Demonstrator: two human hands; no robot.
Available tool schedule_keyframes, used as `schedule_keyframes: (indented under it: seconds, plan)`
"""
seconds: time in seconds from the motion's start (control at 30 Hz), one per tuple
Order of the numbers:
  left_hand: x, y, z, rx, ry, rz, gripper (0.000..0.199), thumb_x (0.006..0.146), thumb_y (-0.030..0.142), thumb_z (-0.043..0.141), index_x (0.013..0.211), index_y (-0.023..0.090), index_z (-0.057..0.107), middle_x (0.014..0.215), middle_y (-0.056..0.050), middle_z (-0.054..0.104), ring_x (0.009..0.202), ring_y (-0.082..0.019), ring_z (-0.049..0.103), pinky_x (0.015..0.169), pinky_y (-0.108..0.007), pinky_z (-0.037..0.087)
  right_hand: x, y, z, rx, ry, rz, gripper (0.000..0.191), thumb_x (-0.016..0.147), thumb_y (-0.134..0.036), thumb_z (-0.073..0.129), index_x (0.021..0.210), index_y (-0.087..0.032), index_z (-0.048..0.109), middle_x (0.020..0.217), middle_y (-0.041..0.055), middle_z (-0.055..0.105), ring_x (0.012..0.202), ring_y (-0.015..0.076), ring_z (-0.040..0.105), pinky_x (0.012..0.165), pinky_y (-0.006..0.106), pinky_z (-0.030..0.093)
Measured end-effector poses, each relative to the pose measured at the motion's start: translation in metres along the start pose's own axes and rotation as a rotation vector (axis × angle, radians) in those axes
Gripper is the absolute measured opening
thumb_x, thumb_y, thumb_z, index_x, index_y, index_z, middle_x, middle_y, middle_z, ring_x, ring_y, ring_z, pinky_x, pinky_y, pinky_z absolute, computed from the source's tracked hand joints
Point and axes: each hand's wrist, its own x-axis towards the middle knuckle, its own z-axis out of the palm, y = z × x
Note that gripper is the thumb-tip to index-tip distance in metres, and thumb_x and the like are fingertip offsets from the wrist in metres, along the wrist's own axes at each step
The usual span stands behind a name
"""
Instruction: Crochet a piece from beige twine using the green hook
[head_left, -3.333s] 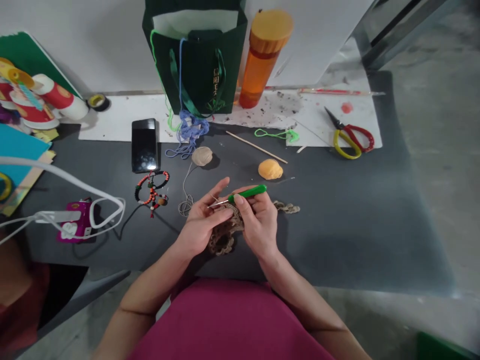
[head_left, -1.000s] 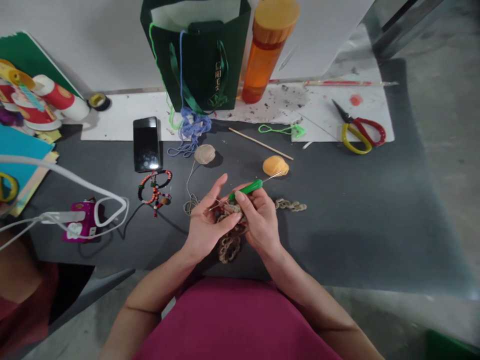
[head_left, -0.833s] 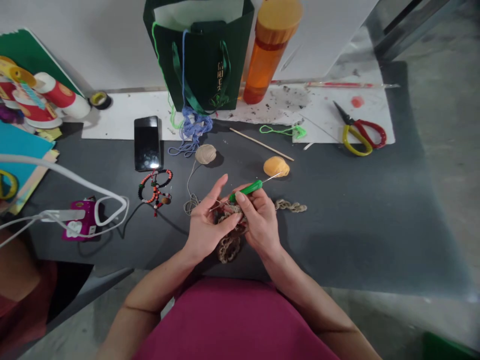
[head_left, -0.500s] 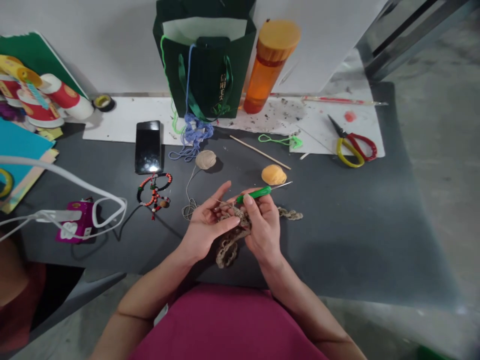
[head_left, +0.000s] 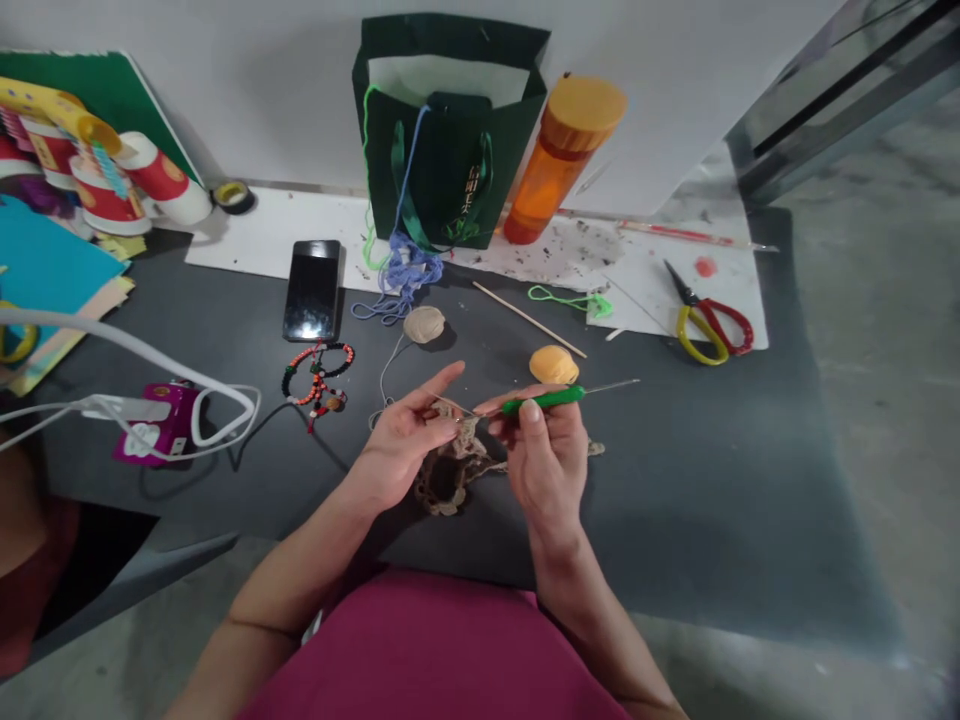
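My left hand (head_left: pixel 401 450) pinches the upper edge of a beige-brown crochet piece (head_left: pixel 442 485), whose lacy loops hang below onto the table. A thin strand of beige yarn runs over its raised index finger. In my right hand (head_left: pixel 547 445) is a crochet hook (head_left: pixel 551 399) with a green handle, and a metal shaft sticks out on the right. The hook's working tip, near the left fingers, is too small to make out. Behind the left hand lies a beige yarn ball (head_left: pixel 424 324); a yellow yarn ball (head_left: pixel 554 366) sits beyond the right hand.
Scissors (head_left: pixel 712 320) lie at the right, a phone (head_left: pixel 313 290) and a beaded bracelet (head_left: pixel 315 380) at the left. A green paper bag (head_left: pixel 450 150) and an orange bottle (head_left: pixel 559 160) stand at the back. White cables (head_left: pixel 150 335) cross the left side by a purple box (head_left: pixel 161 425).
My right hand has moved right with the hook, away from the left hand. The crochet piece now hangs more openly between the hands. The whole view has shifted slightly.
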Motion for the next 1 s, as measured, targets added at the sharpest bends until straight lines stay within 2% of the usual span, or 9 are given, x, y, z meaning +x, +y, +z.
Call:
schedule_keyframes:
  seconds: [0.2, 0.33, 0.43, 0.53, 0.67, 0.77, 0.9, 1.0]
  plan:
    - [0.000, 0.001, -0.001, 0.052, 0.044, 0.055, 0.058, 0.067, 0.022, 0.092, 0.123, 0.024, 0.077, 0.076, 0.002, 0.071, 0.071, -0.009, 0.064, 0.075, -0.022, 0.053, -0.003, -0.007, -0.006, -0.162, -0.033, -0.219, 0.012, 0.101, -0.040, 0.056, 0.095, -0.030, 0.054, 0.077, -0.0016, 0.077, 0.060, 0.0170, 0.067, 0.056, 0.032, 0.051]
    - [0.001, -0.002, -0.001, 0.097, 0.098, 0.123, 0.056, 0.066, 0.025, 0.094, 0.119, 0.024, 0.079, 0.075, 0.002, 0.072, 0.069, -0.008, 0.063, 0.076, -0.021, 0.054, -0.004, -0.006, -0.010, -0.275, -0.122, -0.441, 0.004, 0.102, -0.030, 0.053, 0.101, -0.032, 0.056, 0.086, 0.0007, 0.080, 0.071, 0.0201, 0.071, 0.062, 0.037, 0.054]
    - [0.003, -0.006, -0.002, 0.115, 0.121, 0.162, 0.060, 0.065, 0.026, 0.094, 0.122, 0.024, 0.077, 0.077, 0.002, 0.073, 0.070, -0.008, 0.064, 0.075, -0.022, 0.055, -0.003, -0.004, -0.013, -0.416, -0.188, -0.612, 0.018, 0.099, -0.020, 0.055, 0.108, -0.034, 0.061, 0.096, -0.0001, 0.083, 0.083, 0.0215, 0.073, 0.074, 0.041, 0.057]
    - [0.005, -0.009, -0.003, 0.119, 0.126, 0.185, 0.066, 0.063, 0.024, 0.095, 0.126, 0.026, 0.075, 0.081, 0.001, 0.074, 0.072, -0.009, 0.065, 0.075, -0.022, 0.055, -0.003, -0.004, -0.015, -0.571, -0.215, -0.717, 0.026, 0.094, -0.016, 0.061, 0.109, -0.037, 0.063, 0.103, -0.0028, 0.084, 0.091, 0.0220, 0.075, 0.081, 0.043, 0.056]
    - [0.004, -0.010, -0.003, 0.134, 0.135, 0.211, 0.069, 0.064, 0.020, 0.094, 0.129, 0.030, 0.073, 0.091, 0.003, 0.070, 0.062, -0.002, 0.056, 0.066, -0.017, 0.050, -0.003, -0.006, -0.015, -0.655, -0.228, -0.805, 0.025, 0.094, -0.015, 0.062, 0.107, -0.037, 0.065, 0.105, -0.0037, 0.084, 0.101, 0.0223, 0.076, 0.090, 0.045, 0.054]
    - [0.000, -0.009, -0.001, 0.172, 0.160, 0.260, 0.073, 0.066, 0.019, 0.092, 0.134, 0.034, 0.070, 0.096, 0.004, 0.067, 0.060, -0.001, 0.051, 0.063, -0.016, 0.049, -0.002, -0.004, -0.013, -0.655, -0.227, -0.813, 0.024, 0.095, -0.015, 0.062, 0.107, -0.036, 0.066, 0.104, -0.0021, 0.084, 0.104, 0.0230, 0.077, 0.094, 0.048, 0.057]
    - [-0.002, -0.008, 0.002, 0.167, 0.147, 0.281, 0.075, 0.069, 0.019, 0.091, 0.140, 0.029, 0.065, 0.082, 0.005, 0.064, 0.068, -0.005, 0.055, 0.067, -0.017, 0.047, 0.000, 0.000, -0.008, -0.614, -0.208, -0.851, 0.027, 0.095, -0.013, 0.062, 0.112, -0.033, 0.067, 0.101, 0.0004, 0.083, 0.103, 0.0228, 0.078, 0.093, 0.049, 0.062]
    - [-0.001, -0.008, 0.003, 0.033, 0.075, 0.199, 0.076, 0.068, 0.017, 0.091, 0.139, 0.026, 0.065, 0.074, 0.007, 0.061, 0.068, -0.005, 0.054, 0.068, -0.016, 0.046, -0.002, -0.002, -0.007, -0.555, -0.218, -0.889, 0.029, 0.094, -0.010, 0.064, 0.116, -0.028, 0.069, 0.101, 0.0038, 0.082, 0.100, 0.0228, 0.078, 0.090, 0.046, 0.065]
